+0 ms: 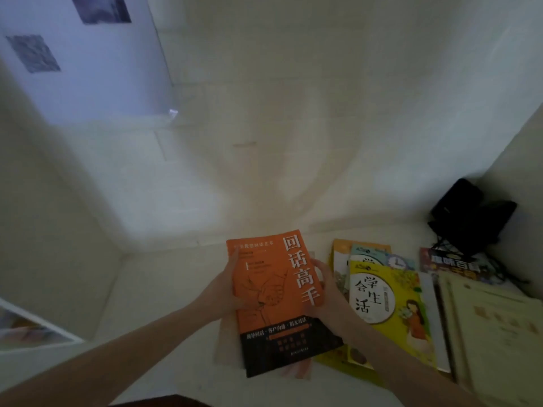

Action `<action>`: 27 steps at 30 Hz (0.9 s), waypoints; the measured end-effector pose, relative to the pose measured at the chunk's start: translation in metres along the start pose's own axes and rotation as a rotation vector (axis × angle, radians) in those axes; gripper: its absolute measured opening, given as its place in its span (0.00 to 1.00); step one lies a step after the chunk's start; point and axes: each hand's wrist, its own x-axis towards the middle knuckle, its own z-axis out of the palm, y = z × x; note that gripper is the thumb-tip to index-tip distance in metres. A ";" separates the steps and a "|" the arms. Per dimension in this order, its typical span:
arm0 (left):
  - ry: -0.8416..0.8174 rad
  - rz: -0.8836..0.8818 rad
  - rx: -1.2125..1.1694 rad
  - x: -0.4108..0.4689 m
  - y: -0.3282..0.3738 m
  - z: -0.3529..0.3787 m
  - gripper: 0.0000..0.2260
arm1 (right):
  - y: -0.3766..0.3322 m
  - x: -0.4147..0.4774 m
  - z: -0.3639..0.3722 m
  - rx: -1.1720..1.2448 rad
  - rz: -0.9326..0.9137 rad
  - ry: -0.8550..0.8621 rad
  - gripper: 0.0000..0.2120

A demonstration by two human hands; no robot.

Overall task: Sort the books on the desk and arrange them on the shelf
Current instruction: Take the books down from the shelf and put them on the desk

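white desk and white walls fill the view, and the picture is a little blurred.

the fingers of the left hand lie curled along the left edge of an orange book, with the thumb on its front cover. the fingers of the right hand are curled around the right edge of the same book, so both hands grasp it from the two sides. the book faces up, with large white characters down its right side and a black band across its lower part. it is in the front middle of the desk, over a pale book which shows under its left and bottom edges. i cannot tell if the orange book is lifted or rests on that one. both forearms come in from the bottom of the view.

just beside the right hand lies a yellow book, on top of a teal book and others spread like a fan. further right are cream books lying flat, and behind them a red book with yellow letters. in the far right corner stands a black object with cables near the red book. on the left wall hang two dark prints.
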 end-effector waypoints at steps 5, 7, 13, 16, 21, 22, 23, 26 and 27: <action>-0.020 -0.034 0.030 0.012 -0.022 0.013 0.55 | 0.025 0.011 0.002 0.043 0.042 0.014 0.47; -0.023 -0.046 0.025 0.016 -0.027 0.015 0.55 | 0.026 0.011 0.005 0.042 0.065 0.044 0.54; -0.038 -0.083 0.016 0.024 -0.042 0.025 0.52 | 0.049 0.017 0.016 -0.018 0.109 0.075 0.46; -0.014 -0.131 0.037 0.027 -0.051 0.025 0.52 | 0.055 0.017 0.019 -0.039 0.138 0.071 0.49; 0.047 -0.117 0.096 0.025 -0.041 0.020 0.46 | 0.039 0.017 0.024 -0.132 0.131 0.125 0.46; 0.058 -0.094 0.106 0.025 -0.036 0.016 0.46 | 0.033 0.018 0.025 -0.161 0.120 0.145 0.47; 0.066 -0.070 0.116 0.024 -0.029 0.011 0.47 | 0.023 0.018 0.026 -0.186 0.101 0.175 0.49; 0.114 0.003 0.123 0.018 -0.004 -0.005 0.46 | -0.010 0.020 0.021 -0.254 0.003 0.239 0.53; 0.130 0.034 0.129 0.014 0.004 -0.011 0.46 | -0.024 0.019 0.018 -0.268 -0.059 0.237 0.53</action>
